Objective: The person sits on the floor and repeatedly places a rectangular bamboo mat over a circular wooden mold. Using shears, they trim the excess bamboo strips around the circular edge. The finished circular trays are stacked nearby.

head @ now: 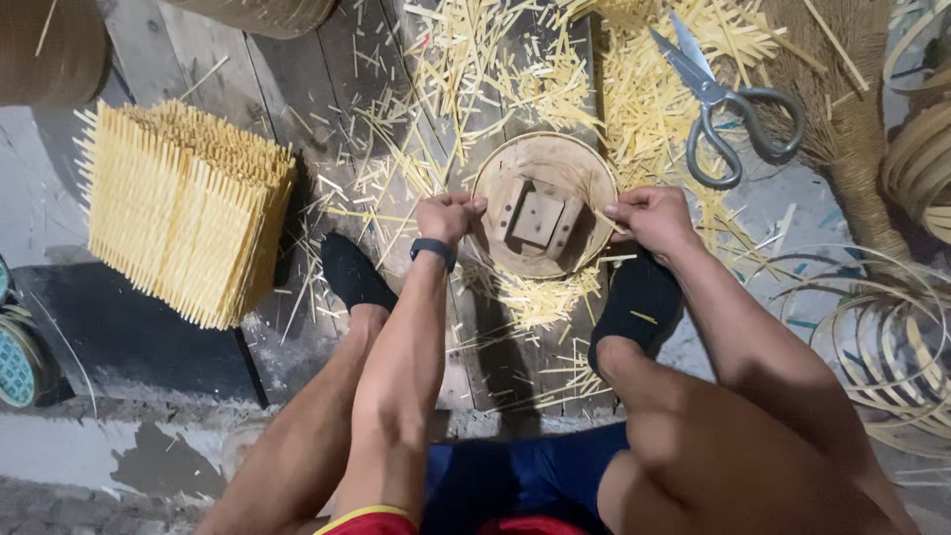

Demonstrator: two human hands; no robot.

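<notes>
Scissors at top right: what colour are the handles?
Grey, like the blades, on the scissors lying open among pale straw strips; seen in the head view.

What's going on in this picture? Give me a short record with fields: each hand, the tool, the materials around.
Left hand: closed on the left rim of the round wooden mould
Right hand: gripping the mould's right rim
Mould: sits on the plank floor between two feet in black socks
Scissors: lying open, untouched, beyond the right hand
Bamboo strips: scattered loose
Stack of cut sticks: bundled at left
Bamboo hoops: piled at right
</notes>
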